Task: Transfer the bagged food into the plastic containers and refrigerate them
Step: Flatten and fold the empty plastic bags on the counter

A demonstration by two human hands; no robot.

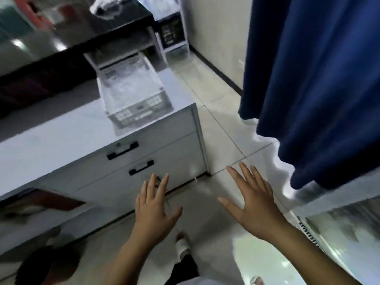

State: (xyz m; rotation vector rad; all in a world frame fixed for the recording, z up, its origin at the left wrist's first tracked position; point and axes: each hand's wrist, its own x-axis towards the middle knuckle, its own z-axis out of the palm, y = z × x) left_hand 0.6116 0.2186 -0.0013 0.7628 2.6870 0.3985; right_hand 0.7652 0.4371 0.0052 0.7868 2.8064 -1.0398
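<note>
My left hand (154, 208) is held out flat over the tiled floor, fingers spread, holding nothing, just in front of the lower drawer of a white cabinet. My right hand (254, 202) is also flat and spread, empty, over the floor to the right. A white perforated plastic crate (135, 93) with pale crumpled plastic inside sits on the cabinet top. No bagged food, plastic containers or fridge can be made out; the frame is motion-blurred.
The white cabinet (92, 140) has two drawers with black handles. A dark blue curtain (318, 83) hangs at right. A black glossy counter (61, 38) stands behind. A white rack (174, 31) is by the far wall. My foot (183, 243) is below.
</note>
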